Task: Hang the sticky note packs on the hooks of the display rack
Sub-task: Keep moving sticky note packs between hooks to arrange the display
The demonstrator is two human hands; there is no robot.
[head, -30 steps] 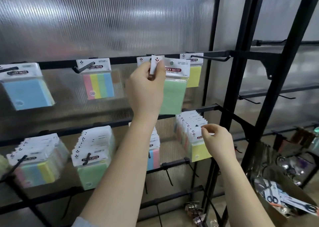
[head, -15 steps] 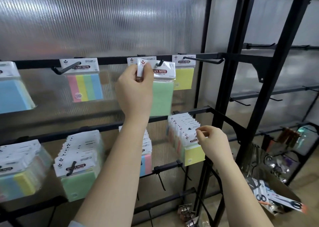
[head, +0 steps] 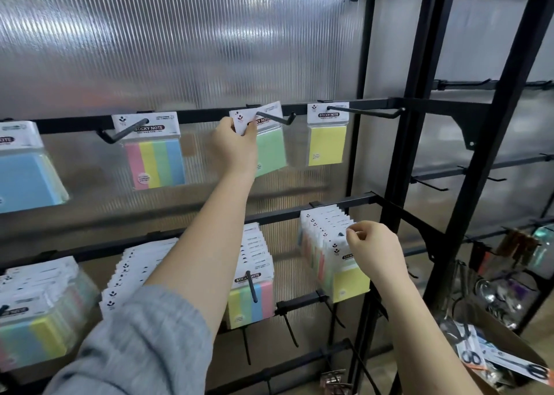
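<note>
Left hand [head: 232, 142]: pinching white header card of green sticky note pack [head: 269, 151], threaded on upper-rail hook [head: 275, 118]. Right hand [head: 373, 252]: fingertips curled on header of frontmost yellow pack [head: 349, 282], stacked row below and right of left grip.

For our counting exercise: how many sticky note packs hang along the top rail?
4: blue pack far left, four-colour striped pack, green pack gripped by the left hand, yellow pack. More may hang off-frame left.
</note>
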